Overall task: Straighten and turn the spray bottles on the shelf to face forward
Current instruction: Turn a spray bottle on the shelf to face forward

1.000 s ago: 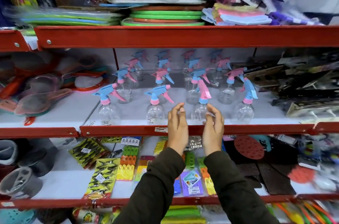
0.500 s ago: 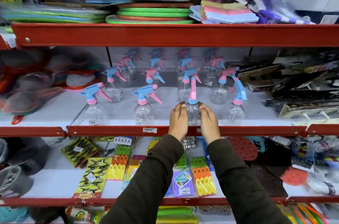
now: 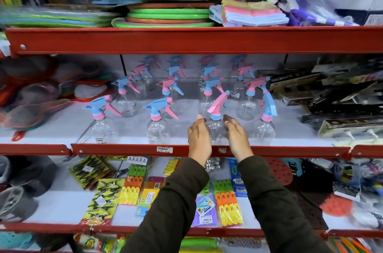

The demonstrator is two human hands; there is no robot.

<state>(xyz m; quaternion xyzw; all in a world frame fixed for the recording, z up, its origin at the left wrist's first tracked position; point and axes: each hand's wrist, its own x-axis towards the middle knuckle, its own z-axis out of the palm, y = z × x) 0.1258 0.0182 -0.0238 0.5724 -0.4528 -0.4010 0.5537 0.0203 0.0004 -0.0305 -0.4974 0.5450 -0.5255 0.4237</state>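
Observation:
Several clear spray bottles with pink and blue heads stand in rows on the middle shelf point(image 3: 124, 150). My left hand point(image 3: 199, 138) and my right hand point(image 3: 236, 136) press against either side of a front-row spray bottle point(image 3: 215, 128), palms facing each other. Its pink trigger slants down toward the left. The front-row bottles to the left point(image 3: 101, 128) point(image 3: 157, 128) point their nozzles left. The front bottle on the right point(image 3: 266, 130) has a blue head turned edge-on. More bottles point(image 3: 207, 95) stand behind, heads angled in mixed directions.
The red rim of the upper shelf point(image 3: 186, 40) hangs just above the bottles, with stacked mats point(image 3: 170, 16) on it. Strainers point(image 3: 35, 95) lie left of the bottles and dark boxed goods point(image 3: 342, 95) right. Packs of clothes pegs point(image 3: 228, 205) fill the shelf below.
My two hands closed in from apart onto the front-row bottle. Its head has since turned, so the pink trigger now slants left instead of standing straight up.

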